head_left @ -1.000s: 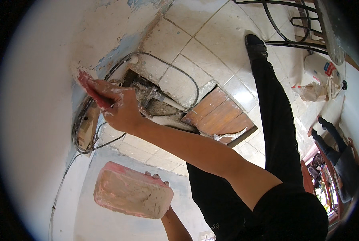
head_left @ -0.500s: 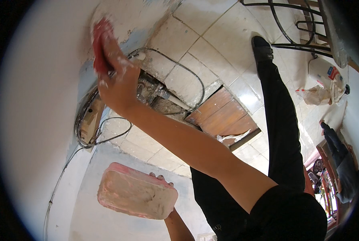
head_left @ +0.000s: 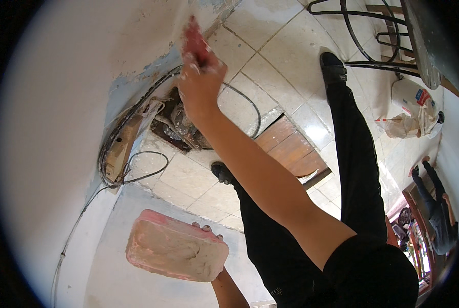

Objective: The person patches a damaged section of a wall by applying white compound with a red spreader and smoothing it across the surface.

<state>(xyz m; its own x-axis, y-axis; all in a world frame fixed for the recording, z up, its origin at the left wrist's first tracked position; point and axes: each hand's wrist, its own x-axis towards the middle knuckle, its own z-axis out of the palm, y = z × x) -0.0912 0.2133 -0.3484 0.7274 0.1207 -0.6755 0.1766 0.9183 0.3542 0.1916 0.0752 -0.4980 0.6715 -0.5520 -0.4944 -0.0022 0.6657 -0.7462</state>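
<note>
My right hand (head_left: 202,84), specked with white, is closed round a red, plaster-smeared piece (head_left: 194,40). Motion blurs that piece, so its exact kind is unclear. It is raised beside the lower part of the pale wall (head_left: 80,66), near where wall and floor meet. Below, my left hand (head_left: 207,228) grips a pink rectangular tray (head_left: 170,219) from its far side, and only fingertips and the wrist show. Pale, wet-looking plaster (head_left: 175,250) covers the tray's face in an uneven layer.
Black cable (head_left: 106,149) loops along the wall beside a floor opening (head_left: 170,123) with pipes. A brown wooden panel (head_left: 289,149) lies in the tiled floor. Right of my legs are a metal-framed chair (head_left: 378,64), a white container (head_left: 408,95) with a plastic bag, and another person (head_left: 441,215).
My right hand has moved right, off the wall patch, with the red piece. The tray has hardly moved. My other shoe now shows beside my forearm, and the person at right has changed posture.
</note>
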